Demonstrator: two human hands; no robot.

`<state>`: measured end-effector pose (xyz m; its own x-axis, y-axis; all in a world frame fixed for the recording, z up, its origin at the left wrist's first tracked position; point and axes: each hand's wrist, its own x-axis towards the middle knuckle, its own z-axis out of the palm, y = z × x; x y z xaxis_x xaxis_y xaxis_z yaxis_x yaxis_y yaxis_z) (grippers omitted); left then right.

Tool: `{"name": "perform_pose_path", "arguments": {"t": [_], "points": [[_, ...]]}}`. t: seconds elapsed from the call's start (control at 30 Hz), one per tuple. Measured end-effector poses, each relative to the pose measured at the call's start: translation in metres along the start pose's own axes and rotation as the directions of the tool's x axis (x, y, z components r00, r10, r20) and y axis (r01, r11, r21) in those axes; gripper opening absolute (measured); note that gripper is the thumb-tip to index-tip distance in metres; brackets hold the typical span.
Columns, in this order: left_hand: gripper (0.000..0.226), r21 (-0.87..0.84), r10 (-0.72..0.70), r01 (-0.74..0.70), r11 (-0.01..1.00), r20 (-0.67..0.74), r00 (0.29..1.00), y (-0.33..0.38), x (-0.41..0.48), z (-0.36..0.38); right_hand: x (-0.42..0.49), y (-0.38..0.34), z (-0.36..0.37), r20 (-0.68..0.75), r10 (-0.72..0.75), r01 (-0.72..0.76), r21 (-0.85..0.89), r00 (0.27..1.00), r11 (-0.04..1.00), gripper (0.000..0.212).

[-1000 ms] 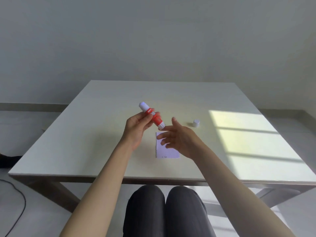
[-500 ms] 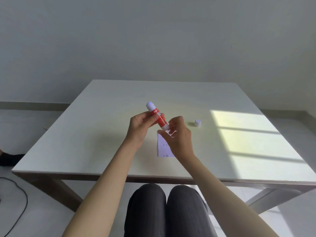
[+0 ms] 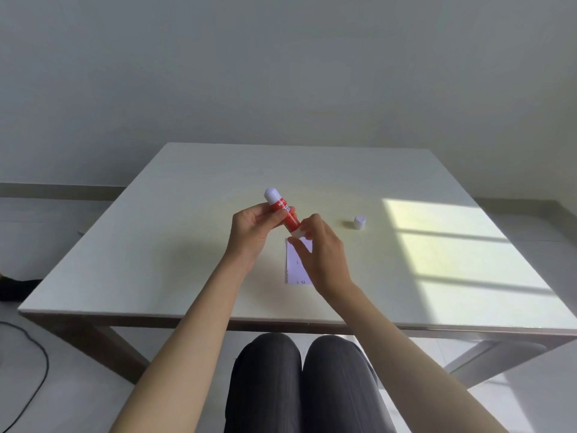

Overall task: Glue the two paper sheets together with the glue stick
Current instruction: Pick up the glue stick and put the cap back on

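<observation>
Glue stick (image 3: pixel 282 212) tilted, pinched between both hands' fingers (image 3: pixel 274 218).

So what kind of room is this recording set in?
Probably a sparse indoor room, whether home or office I can't tell: a plain pale table, a bare wall behind it, and window-shaped sunlight falling on the tabletop.

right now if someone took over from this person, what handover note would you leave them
Left hand: holds the red glue stick with white ends tilted above the table.
Right hand: fingers pinch the stick's lower end.
Small white cap: off, standing on the pale square table to the right.
White paper sheets: flat on the table under the hands; whether there is one or two, I cannot tell.
Done: cap removed. Left: spread glue, press the sheets together.
</observation>
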<state>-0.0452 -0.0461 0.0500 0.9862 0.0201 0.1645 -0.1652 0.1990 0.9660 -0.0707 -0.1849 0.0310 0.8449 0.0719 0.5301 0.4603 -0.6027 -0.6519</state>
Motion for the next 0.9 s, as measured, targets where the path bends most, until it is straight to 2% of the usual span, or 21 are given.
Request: {"name": "perform_pose_path", "arguments": {"t": [0.07,0.1,0.13,0.17,0.2,0.27,0.3,0.33,0.37,0.4,0.43,0.5,0.57,0.6,0.63,0.67,0.7,0.77,0.83,0.87,0.9], "points": [[0.008,-0.01,0.002,-0.002,1.0,-0.005,1.0,-0.001,0.0,-0.002,0.006,-0.003,-0.006,0.081,0.266,-0.278,0.284,0.961,0.918,0.027],[0.008,-0.013,0.003,-0.003,1.0,-0.006,1.0,-0.001,0.0,-0.004,0.011,-0.005,-0.009,0.246,0.4,-0.47,0.472,0.883,0.746,0.031],[0.008,-0.012,0.002,-0.002,1.0,-0.006,1.0,-0.002,-0.001,-0.005,0.015,-0.005,-0.013,0.465,0.447,-0.644,0.593,0.764,0.484,0.037],[0.008,-0.011,0.0,0.0,1.0,-0.004,1.0,-0.002,-0.001,-0.006,0.019,-0.005,-0.016,0.644,0.408,-0.757,0.608,0.647,0.24,0.04],[0.009,-0.015,-0.002,0.002,1.0,-0.003,1.0,-0.002,-0.001,-0.007,0.021,-0.004,-0.02,0.738,0.362,-0.807,0.586,0.569,0.074,0.039],[0.009,-0.032,-0.005,0.004,0.999,-0.009,1.0,-0.001,-0.001,-0.007,0.022,-0.004,-0.02,0.759,0.341,-0.792,0.607,0.555,-0.061,0.024],[0.009,-0.03,-0.006,0.005,1.0,-0.021,1.0,-0.001,0.0,-0.006,0.021,-0.005,-0.019,0.702,0.358,-0.753,0.658,0.615,0.003,0.014],[0.008,-0.022,-0.008,0.008,1.0,-0.036,0.999,-0.002,0.001,-0.005,0.018,-0.008,-0.016,0.582,0.392,-0.688,0.689,0.712,0.226,0.006],[0.008,-0.014,-0.012,0.012,1.0,-0.05,0.999,-0.003,0.001,-0.004,0.014,-0.009,-0.012,0.393,0.399,-0.56,0.604,0.828,0.567,0.009],[0.008,-0.012,-0.018,0.017,1.0,-0.059,0.998,-0.004,0.001,-0.002,0.009,-0.007,-0.007,0.192,0.323,-0.373,0.361,0.927,0.855,0.015],[0.008,-0.012,-0.022,0.021,1.0,-0.065,0.998,-0.004,0.001,-0.001,0.005,-0.006,-0.003,0.076,0.175,-0.184,0.119,0.982,0.976,0.018],[0.008,-0.009,-0.019,0.019,1.0,-0.065,0.998,-0.004,0.002,-0.001,0.002,-0.005,0.001,0.036,0.025,-0.025,-0.017,0.999,1.0,0.023],[0.008,-0.004,-0.013,0.013,1.0,-0.06,0.998,-0.004,0.001,-0.002,0.006,-0.003,-0.001,0.115,0.19,-0.209,0.184,0.975,0.961,0.031],[0.008,-0.004,-0.012,0.012,1.0,-0.06,0.998,-0.003,0.001,-0.004,0.012,-0.005,-0.006,0.234,0.34,-0.405,0.355,0.911,0.843,0.035],[0.007,-0.001,-0.012,0.012,1.0,-0.061,0.998,-0.004,0.001,-0.005,0.016,-0.004,-0.01,0.416,0.433,-0.599,0.514,0.8,0.614,0.037],[0.007,0.005,-0.011,0.011,1.0,-0.063,0.998,-0.003,0.001,-0.005,0.02,-0.003,-0.013,0.589,0.44,-0.733,0.583,0.678,0.351,0.038],[0.007,0.009,-0.012,0.012,1.0,-0.064,0.998,-0.003,0.0,-0.005,0.023,-0.003,-0.016,0.696,0.414,-0.8,0.577,0.587,0.163,0.039],[0.007,0.001,-0.019,0.02,1.0,-0.069,0.997,-0.002,0.001,-0.005,0.022,-0.001,-0.017,0.738,0.393,-0.808,0.589,0.549,0.023,0.031],[0.007,0.001,-0.026,0.026,1.0,-0.088,0.996,-0.002,0.002,-0.004,0.019,-0.001,-0.011,0.634,0.41,-0.707,0.707,0.655,0.036,0.017],[0.006,0.016,-0.026,0.028,0.999,-0.1,0.995,-0.002,0.003,-0.003,0.015,-0.002,-0.008,0.518,0.425,-0.629,0.756,0.743,0.179,0.01],[0.006,0.032,-0.028,0.031,0.999,-0.107,0.994,-0.002,0.003,-0.001,0.011,-0.003,-0.005,0.362,0.431,-0.538,0.733,0.827,0.417,0.009]]}}
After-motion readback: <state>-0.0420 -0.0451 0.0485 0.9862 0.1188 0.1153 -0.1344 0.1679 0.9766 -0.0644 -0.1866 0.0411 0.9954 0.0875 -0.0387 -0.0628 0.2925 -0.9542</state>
